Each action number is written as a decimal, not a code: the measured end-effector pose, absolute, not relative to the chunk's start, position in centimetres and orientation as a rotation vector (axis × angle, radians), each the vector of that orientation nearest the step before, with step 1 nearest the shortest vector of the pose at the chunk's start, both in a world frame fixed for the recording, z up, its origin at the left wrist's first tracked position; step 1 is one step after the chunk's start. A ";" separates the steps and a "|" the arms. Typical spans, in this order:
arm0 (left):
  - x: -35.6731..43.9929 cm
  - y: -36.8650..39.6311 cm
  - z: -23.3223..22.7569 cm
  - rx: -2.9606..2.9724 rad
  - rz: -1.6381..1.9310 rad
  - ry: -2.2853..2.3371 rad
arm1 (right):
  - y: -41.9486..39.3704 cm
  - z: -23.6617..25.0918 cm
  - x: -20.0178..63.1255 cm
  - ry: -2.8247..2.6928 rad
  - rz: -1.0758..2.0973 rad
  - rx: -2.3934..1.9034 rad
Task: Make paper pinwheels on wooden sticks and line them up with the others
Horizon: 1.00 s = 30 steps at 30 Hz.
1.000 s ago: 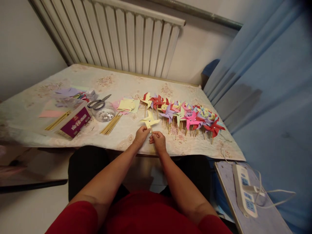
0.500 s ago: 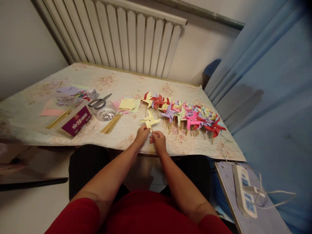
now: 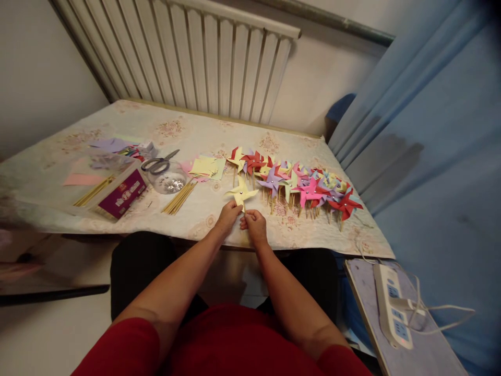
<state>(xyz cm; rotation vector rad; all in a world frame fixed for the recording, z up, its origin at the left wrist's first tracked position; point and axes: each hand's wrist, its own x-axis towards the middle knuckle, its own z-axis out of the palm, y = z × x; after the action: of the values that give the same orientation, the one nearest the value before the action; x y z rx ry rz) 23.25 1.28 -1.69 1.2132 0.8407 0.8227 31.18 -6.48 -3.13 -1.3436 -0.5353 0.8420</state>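
Note:
A yellow paper pinwheel on a thin wooden stick stands just above the table's near edge. My left hand pinches it just below the paper wheel, and my right hand grips the stick beside it. Both hands rest close together on the floral tablecloth. To the right lies a row of several finished pinwheels in red, pink, purple and yellow.
Left of my hands lie loose wooden sticks, a clear bowl of pins, scissors, yellow paper squares and a purple box. A radiator stands behind the table. A power strip lies on a board at lower right.
The view has shifted slightly. My hands and the yellow pinwheel stay in nearly the same place.

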 end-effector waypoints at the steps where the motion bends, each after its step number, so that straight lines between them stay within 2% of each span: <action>1: 23.3 1.2 -1.7 1.209 0.821 0.841 | -6.5 -3.1 31.2 -0.534 0.842 -1.343; 30: 22.5 1.1 -2.6 1.277 0.824 0.858 | -6.5 -2.9 31.0 -0.526 0.830 -1.368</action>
<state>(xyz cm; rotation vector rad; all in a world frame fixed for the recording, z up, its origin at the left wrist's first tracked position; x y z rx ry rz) 22.50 1.14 -2.65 1.2769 0.8585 0.8245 31.05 -6.48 -2.90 -1.3679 -0.5263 0.8301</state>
